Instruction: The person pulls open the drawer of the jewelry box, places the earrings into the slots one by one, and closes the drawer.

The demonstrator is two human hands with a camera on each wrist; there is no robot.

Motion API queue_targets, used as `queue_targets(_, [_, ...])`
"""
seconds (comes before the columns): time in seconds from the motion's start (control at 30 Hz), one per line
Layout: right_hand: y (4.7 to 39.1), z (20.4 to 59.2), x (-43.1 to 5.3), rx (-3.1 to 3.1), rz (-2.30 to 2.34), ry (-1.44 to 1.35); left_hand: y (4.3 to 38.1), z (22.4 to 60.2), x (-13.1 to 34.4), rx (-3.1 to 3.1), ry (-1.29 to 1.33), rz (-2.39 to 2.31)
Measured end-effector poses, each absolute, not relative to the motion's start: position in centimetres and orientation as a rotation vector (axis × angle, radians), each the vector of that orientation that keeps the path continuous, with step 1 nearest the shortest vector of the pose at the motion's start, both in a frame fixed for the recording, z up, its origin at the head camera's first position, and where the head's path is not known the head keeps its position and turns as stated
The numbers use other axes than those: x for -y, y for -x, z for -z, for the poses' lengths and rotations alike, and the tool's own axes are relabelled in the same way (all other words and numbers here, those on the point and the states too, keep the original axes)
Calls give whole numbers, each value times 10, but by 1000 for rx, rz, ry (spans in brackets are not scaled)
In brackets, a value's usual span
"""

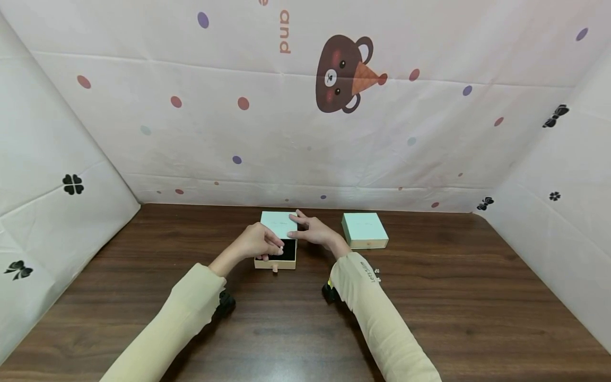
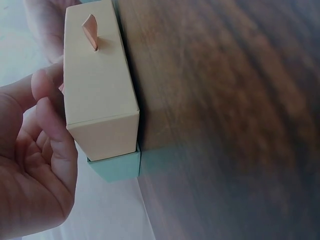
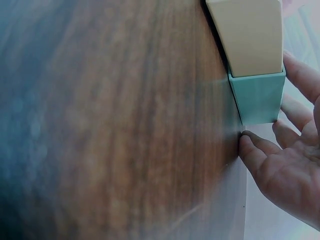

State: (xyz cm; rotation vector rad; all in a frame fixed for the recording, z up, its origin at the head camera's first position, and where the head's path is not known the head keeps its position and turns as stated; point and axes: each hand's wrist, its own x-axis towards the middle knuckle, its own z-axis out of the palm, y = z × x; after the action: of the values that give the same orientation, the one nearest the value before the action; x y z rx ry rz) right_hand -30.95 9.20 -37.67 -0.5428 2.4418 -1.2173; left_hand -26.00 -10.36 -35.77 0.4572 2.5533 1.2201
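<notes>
Near the table's (image 1: 429,297) far edge, at its middle, a box (image 1: 278,224) lies with its drawer (image 1: 277,259) pulled out. The left hand (image 1: 255,241) curls over the drawer, fingers (image 2: 52,135) pinching something small. The right hand (image 1: 312,231) rests straight fingers on the box's sleeve. A second box (image 1: 365,230) sits just right.

A small mint-green box (image 1: 279,223) lay flat on the table's far middle, its beige drawer (image 1: 277,258) slid partly out toward the person, showing a black lining; a short ribbon tab (image 2: 91,31) stuck out from the drawer's front face.
</notes>
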Motion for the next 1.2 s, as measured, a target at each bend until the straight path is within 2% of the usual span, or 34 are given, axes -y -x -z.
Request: queue_targets(1.2, [307,375,-92,-2455,1201,565,262,365,98,-2718,-587,-1020])
